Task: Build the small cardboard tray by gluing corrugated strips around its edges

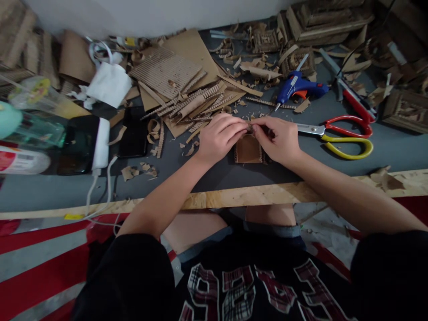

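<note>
Cardboard square [248,154], edged at its sides with corrugated strip, lies on the dark tabletop [214,180] right in front of you, close to the wooden front edge [234,198] and below your fingertips. Your left hand [222,136] comes in from one side, its thumb and fingers drawn together on a small brown bit [249,128] at the square's far edge. Your right hand [280,139] meets it there, thumb and forefinger pinching the same bit from the other side (you can't tell from here whether it is joined to the square, since your fingers cover most of it).

Just beyond your right hand lies the blue glue gun [296,90], its nozzle pointing back toward your hands. The scissors [349,138], with one red and one yellow handle, rest to your right, their blades running in behind your right hand, which hides the tips. Past your left hand you have a loose heap of corrugated strips [203,103], with ribbed cardboard sheets [167,71] behind it. Farther left, a black phone [133,138] lies flat.
</note>
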`<state>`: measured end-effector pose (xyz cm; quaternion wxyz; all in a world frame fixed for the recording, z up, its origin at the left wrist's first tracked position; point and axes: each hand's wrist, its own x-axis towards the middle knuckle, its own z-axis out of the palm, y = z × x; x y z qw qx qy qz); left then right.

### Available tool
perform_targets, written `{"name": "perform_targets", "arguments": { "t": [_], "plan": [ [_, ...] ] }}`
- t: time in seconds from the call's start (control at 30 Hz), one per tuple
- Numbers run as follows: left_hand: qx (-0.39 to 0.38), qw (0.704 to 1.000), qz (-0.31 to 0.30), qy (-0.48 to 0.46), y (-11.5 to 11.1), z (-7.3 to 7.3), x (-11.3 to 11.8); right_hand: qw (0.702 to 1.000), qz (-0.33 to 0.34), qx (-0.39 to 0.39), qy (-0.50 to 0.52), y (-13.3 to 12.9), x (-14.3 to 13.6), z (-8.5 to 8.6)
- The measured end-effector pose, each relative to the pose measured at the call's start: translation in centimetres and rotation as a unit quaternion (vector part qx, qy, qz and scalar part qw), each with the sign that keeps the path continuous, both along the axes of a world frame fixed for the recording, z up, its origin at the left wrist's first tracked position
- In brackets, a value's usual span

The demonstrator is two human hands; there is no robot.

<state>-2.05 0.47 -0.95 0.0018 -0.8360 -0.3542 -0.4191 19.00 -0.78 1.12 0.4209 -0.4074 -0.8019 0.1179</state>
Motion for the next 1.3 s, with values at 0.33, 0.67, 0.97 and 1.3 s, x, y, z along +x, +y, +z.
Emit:
{"name": "perform_targets", "arguments": {
  "t": [0.33,0.67,0.97,1.3],
  "plan": [
    [0.027,1.0,0.015,-0.004,-0.17,0.5,0.35,0.999,0.028,0.013,-0.015,0.1,0.13,-0.06],
    [-0.008,1.0,0.024,-0.008,-0.33,0.73,0.69,0.999,0.022,0.048,-0.012,0.55,0.25,-0.59],
    [0.047,0.998,0.027,0.017,-0.43,0.51,0.78,0.999,0.036,0.03,-0.016,0.45,0.44,-0.4],
    [0.049,0.997,0.059,0.0,-0.57,0.47,0.56,0.992,0.048,-0.065,0.096,0.85,0.38,-0.21]
  ]
}}
